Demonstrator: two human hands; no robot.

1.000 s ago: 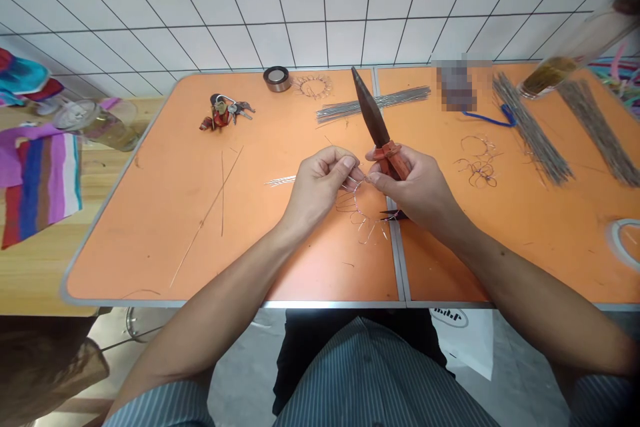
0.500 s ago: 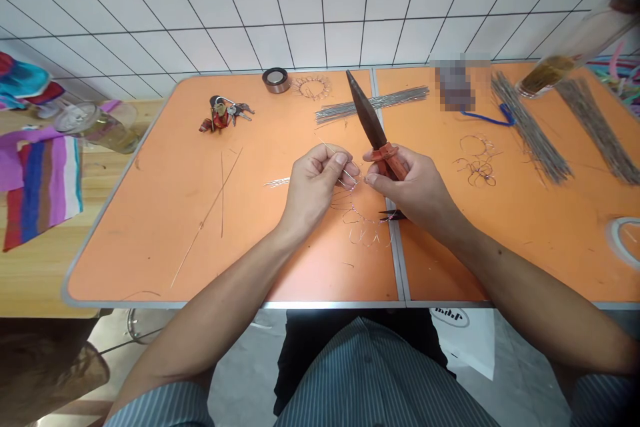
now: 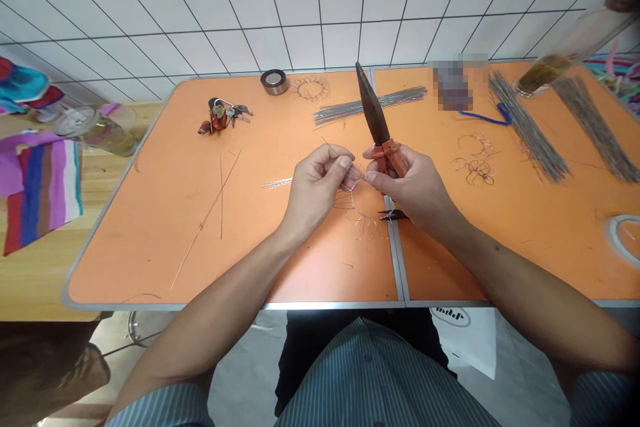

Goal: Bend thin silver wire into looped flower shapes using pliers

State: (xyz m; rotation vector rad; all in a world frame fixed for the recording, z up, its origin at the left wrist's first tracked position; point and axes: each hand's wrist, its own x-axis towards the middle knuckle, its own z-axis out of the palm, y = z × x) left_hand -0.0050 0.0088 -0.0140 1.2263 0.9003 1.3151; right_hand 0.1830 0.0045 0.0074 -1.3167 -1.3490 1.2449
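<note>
Thin wire is pinched between the thumb and fingers of my left hand (image 3: 320, 183). From those fingertips hangs a looped wire piece (image 3: 356, 208) with small twisted loops along its curve. My right hand (image 3: 417, 183) is wrapped round the red handles of dark-jawed pliers (image 3: 375, 113), whose tip points up and away. Its thumb and fingertip are close to the wire at my left fingertips; whether they touch it is too small to tell. Black pointed tips (image 3: 393, 215) show on the table below my right hand. Several short wires (image 3: 277, 183) stick out left of my left hand.
The orange table (image 3: 150, 213) bears keys (image 3: 230, 113), a tape roll (image 3: 275, 82), a wire ring (image 3: 310, 88), a wire bundle (image 3: 370, 105), tangled wire (image 3: 479, 170) and larger bundles (image 3: 530, 127) at the right. Jars (image 3: 95, 130) stand at both sides.
The pliers have turned slightly more upright in my right hand. The hanging wire loop has shifted a little, while both hands stay nearly in place.
</note>
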